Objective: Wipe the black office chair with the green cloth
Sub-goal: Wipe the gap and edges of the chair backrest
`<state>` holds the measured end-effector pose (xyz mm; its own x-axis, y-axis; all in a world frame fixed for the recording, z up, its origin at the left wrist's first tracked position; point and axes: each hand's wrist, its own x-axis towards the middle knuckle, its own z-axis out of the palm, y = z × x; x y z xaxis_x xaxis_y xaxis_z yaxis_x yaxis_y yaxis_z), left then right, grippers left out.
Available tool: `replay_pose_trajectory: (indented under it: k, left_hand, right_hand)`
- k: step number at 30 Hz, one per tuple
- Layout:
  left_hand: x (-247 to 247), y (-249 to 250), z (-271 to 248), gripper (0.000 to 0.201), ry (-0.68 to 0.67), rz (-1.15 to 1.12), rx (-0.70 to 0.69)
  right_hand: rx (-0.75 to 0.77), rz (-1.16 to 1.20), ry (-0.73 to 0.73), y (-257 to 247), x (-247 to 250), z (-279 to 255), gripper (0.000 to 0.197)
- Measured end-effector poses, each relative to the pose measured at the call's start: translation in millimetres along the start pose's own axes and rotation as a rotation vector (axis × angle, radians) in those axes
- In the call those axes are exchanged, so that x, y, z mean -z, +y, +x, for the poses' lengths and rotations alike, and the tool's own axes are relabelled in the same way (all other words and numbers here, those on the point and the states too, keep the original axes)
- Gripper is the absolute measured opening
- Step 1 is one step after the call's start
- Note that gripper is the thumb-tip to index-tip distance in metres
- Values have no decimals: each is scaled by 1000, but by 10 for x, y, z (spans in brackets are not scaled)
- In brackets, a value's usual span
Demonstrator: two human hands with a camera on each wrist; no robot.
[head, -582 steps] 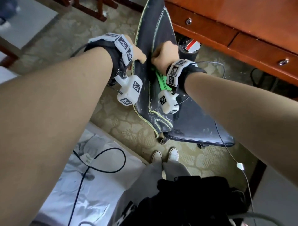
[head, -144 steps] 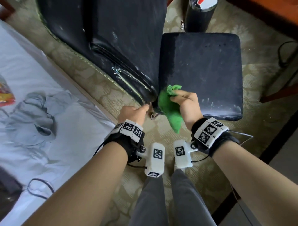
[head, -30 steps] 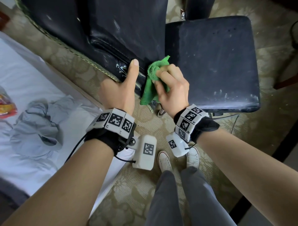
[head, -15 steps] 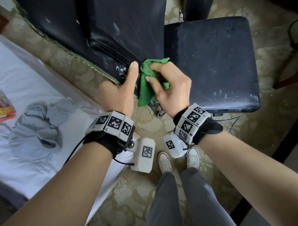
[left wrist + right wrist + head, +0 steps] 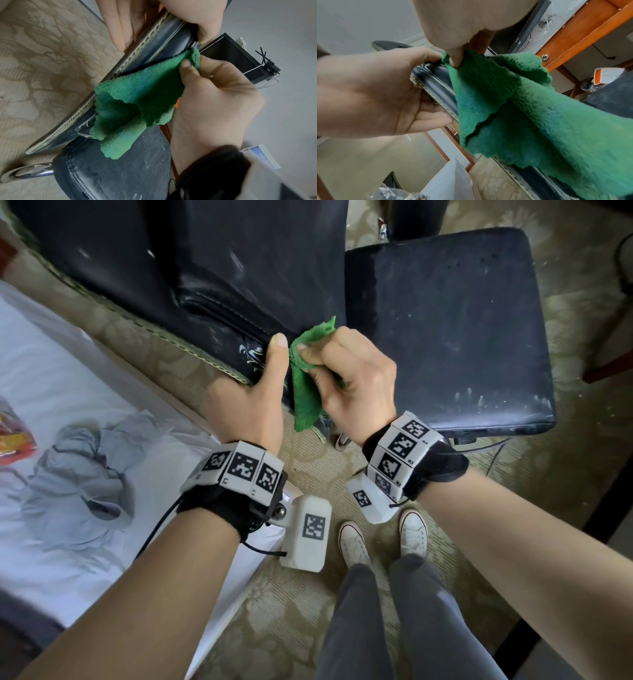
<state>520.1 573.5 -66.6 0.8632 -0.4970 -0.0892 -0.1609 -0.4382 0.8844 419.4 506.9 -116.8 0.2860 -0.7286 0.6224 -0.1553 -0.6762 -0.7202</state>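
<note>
Cloth at lower edge of backrest

The left hand (image 5: 245, 402) is gripping the stitched edge of the black office chair (image 5: 239, 268); right of it, the right hand (image 5: 356, 392) is pinching the green cloth (image 5: 305, 398), apparently touching that edge, beside the seat.

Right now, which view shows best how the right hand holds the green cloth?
The left wrist view: the right hand pinches the green cloth at its top corner, the rest hanging free. The head view shows knuckles hiding most of the cloth. The right wrist view shows mostly cloth and one fingertip.
</note>
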Motion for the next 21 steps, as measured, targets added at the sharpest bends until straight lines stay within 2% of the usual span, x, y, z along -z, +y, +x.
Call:
replay_pose_trajectory:
  k: [5, 8, 12, 14, 17, 19, 21]
  left_hand:
    - [-20, -22, 23, 33, 23, 8, 10]
    - [-41, -21, 26, 36, 39, 23, 27]
    - [-60, -13, 20, 56, 57, 17, 18]
    - [-56, 1, 2, 55, 55, 30, 26]
    - [-45, 19, -92, 37, -11, 58, 81]
    - [-76, -23, -178, 42, -85, 86, 108]
    - [-152, -125, -237, 37, -112, 97, 112]
  right_hand:
    - [2, -26, -50, 152, 39, -108, 11]
    - [-78, -59, -87, 304, 65, -241, 11]
    - [-172, -97, -148, 425, 108, -370, 11]
    - [-215, -105, -187, 442, 135, -398, 11]
    - [-402, -71, -190, 445, 192, -396, 15]
    - [-621, -43, -146, 497, 268, -434, 16]
    - [-786, -24, -113, 585, 348, -510, 17]
